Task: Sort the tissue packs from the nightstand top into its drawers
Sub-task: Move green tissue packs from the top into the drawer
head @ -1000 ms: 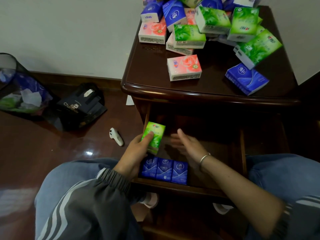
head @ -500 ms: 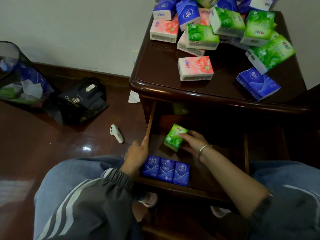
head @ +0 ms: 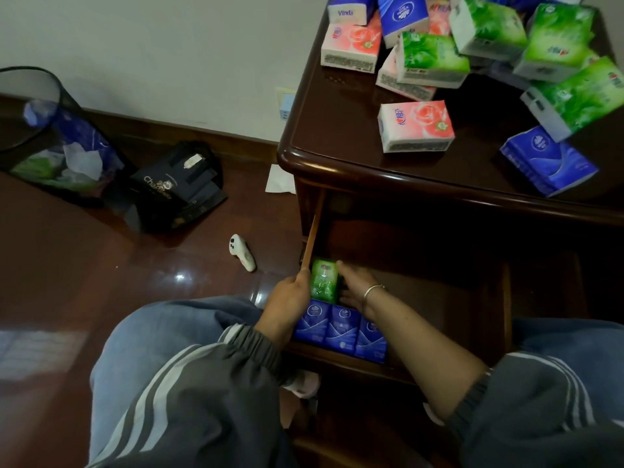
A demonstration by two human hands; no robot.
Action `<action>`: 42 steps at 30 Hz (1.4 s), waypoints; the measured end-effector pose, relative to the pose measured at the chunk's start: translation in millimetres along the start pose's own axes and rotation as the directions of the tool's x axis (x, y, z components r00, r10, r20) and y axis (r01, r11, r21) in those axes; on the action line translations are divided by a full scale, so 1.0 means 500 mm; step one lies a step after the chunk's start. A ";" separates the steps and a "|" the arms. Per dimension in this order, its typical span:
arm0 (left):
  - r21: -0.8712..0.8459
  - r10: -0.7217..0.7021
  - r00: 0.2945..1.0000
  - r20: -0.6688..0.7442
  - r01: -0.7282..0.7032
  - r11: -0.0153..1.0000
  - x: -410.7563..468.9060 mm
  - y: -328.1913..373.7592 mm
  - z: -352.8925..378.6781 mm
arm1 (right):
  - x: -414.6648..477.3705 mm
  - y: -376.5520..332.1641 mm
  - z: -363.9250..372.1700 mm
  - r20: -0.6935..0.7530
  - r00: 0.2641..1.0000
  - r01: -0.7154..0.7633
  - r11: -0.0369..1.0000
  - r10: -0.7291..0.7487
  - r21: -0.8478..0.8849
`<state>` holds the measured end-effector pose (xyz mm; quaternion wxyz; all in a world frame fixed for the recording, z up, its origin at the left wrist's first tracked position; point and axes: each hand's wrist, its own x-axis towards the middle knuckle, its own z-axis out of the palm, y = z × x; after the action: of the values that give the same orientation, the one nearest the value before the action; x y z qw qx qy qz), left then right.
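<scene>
The sorting has barely begun, by the look of it. In the open drawer (head: 439, 298) in the lower middle of the frame, a row of three blue packs (head: 339, 327) stands against the front wall, and a single green pack (head: 324, 282) is being set upright just behind them, in the left corner. The left hand (head: 290, 298) presses its fingers against the pack's left side, close to the drawer's side wall, while the right hand (head: 354, 287), with a bracelet at the wrist, steadies it from the right; between them the two hands have the pack in a flat-fingered grip, neither one clenched around it on its own. The rest of the drawer, toward the right of the frame, looks dark and bare as far as I can see. Most of the work is still ahead: on the nightstand (head: 337, 140) surface in the upper right lies a loose heap of green, pink and blue packs, with one pink pack (head: 417, 126) sitting apart near the front edge and a blue pack (head: 547, 162) near the right border. I would judge that only four packs have reached the drawer so far. Whether a lower drawer holds anything I cannot tell; it is hidden beneath the knees. A waste bin (head: 50, 130) and a dark bag (head: 179, 184) sit on the floor at the left, untouched.
</scene>
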<state>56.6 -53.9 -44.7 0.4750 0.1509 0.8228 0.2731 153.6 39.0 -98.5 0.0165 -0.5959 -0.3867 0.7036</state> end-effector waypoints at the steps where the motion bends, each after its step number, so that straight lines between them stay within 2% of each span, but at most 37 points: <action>1: 0.022 0.004 1.000 -0.010 -0.003 1.000 0.000 0.000 0.000 | -0.005 -0.002 0.000 0.060 0.997 -0.044 0.994 0.038 0.100; 4: -0.003 0.008 1.000 0.002 -0.008 1.000 -0.002 -0.003 0.001 | -0.017 -0.005 0.001 0.188 0.979 -0.123 0.961 0.077 0.248; 7: -0.043 -0.005 1.000 0.005 0.005 0.999 -0.005 0.000 0.000 | -0.029 -0.008 -0.005 0.199 0.976 -0.141 0.950 0.086 0.278; 9: -0.058 -0.006 1.000 0.011 0.007 0.998 -0.007 0.001 -0.001 | -0.040 -0.010 -0.012 0.120 0.990 -0.092 0.976 0.069 0.196; 11: -0.081 -0.009 0.999 0.032 0.012 0.997 -0.011 0.002 -0.002 | -0.065 -0.010 -0.026 0.011 0.999 -0.030 1.000 0.030 -0.006; 13: -0.084 -0.006 0.999 0.045 0.010 0.996 -0.019 0.003 -0.005 | -0.107 -0.010 -0.049 -0.019 1.000 0.021 0.988 -0.025 -0.151; 15: -0.079 0.034 0.998 0.044 -0.030 0.996 -0.029 0.004 -0.006 | -0.165 -0.012 -0.082 -0.006 0.992 0.124 0.973 -0.128 -0.196; 17: -0.066 0.105 0.994 -0.003 -0.105 0.992 -0.043 0.008 -0.007 | -0.231 -0.019 -0.123 -0.024 0.951 0.298 0.935 -0.308 -0.192; 18: -0.033 0.143 0.988 -0.054 -0.145 0.989 -0.052 0.012 -0.009 | -0.266 -0.022 -0.147 -0.083 0.900 0.404 0.890 -0.428 -0.213; 19: 0.002 0.177 0.977 -0.122 -0.179 0.984 -0.062 0.017 -0.012 | -0.300 -0.028 -0.173 -0.165 0.809 0.510 0.814 -0.564 -0.278; 21: 0.016 0.247 0.940 -0.235 -0.251 0.968 -0.082 0.034 -0.023 | -0.359 -0.048 -0.232 -0.298 0.526 0.632 0.601 -0.796 -0.489; 22: 0.002 0.285 0.919 -0.272 -0.295 0.955 -0.091 0.047 -0.028 | -0.377 -0.060 -0.265 -0.342 0.380 0.625 0.512 -0.859 -0.590; 23: -0.015 0.320 0.899 -0.300 -0.340 0.940 -0.101 0.065 -0.031 | -0.387 -0.076 -0.301 -0.385 0.266 0.577 0.466 -0.884 -0.670; 24: -0.027 0.347 0.881 -0.320 -0.375 0.927 -0.110 0.082 -0.033 | -0.387 -0.095 -0.335 -0.429 0.196 0.508 0.465 -0.882 -0.725; 25: -0.030 0.368 0.867 -0.337 -0.401 0.916 -0.119 0.098 -0.034 | -0.381 -0.119 -0.366 -0.471 0.167 0.432 0.494 -0.866 -0.755; 27: -0.024 0.426 0.827 -0.367 -0.466 0.884 -0.137 0.132 -0.031 | -0.360 -0.173 -0.419 -0.549 0.204 0.310 0.586 -0.810 -0.749; 30: 0.002 0.531 0.756 -0.383 -0.574 0.819 -0.162 0.193 -0.018 | -0.317 -0.245 -0.458 -0.636 0.388 0.265 0.742 -0.667 -0.616; 32: 0.031 0.592 0.727 -0.347 -0.622 0.782 -0.170 0.236 -0.012 | -0.290 -0.261 -0.454 -0.662 0.436 0.172 0.778 -0.610 -0.604; 34: 0.082 0.645 0.697 -0.313 -0.656 0.750 -0.173 0.273 -0.007 | -0.272 -0.252 -0.441 -0.686 0.374 0.072 0.758 -0.623 -0.649; 37: 0.146 0.721 0.619 -0.312 -0.718 0.680 -0.168 0.328 -0.004 | -0.254 -0.228 -0.432 -0.692 0.238 0.050 0.720 -0.681 -0.692; 40: 0.267 0.804 0.492 -0.334 -0.768 0.582 -0.157 0.402 -0.008 | -0.239 -0.223 -0.433 -0.676 0.160 0.055 0.690 -0.719 -0.722; 42: 0.369 0.879 0.390 -0.274 -0.802 0.470 -0.144 0.464 -0.011 | -0.232 -0.221 -0.433 -0.671 0.139 0.047 0.682 -0.728 -0.730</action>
<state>85.5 94.9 145.4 0.0615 0.5244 0.7338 0.4275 323.1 173.9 61.8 0.2660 -0.7317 -0.6272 0.0217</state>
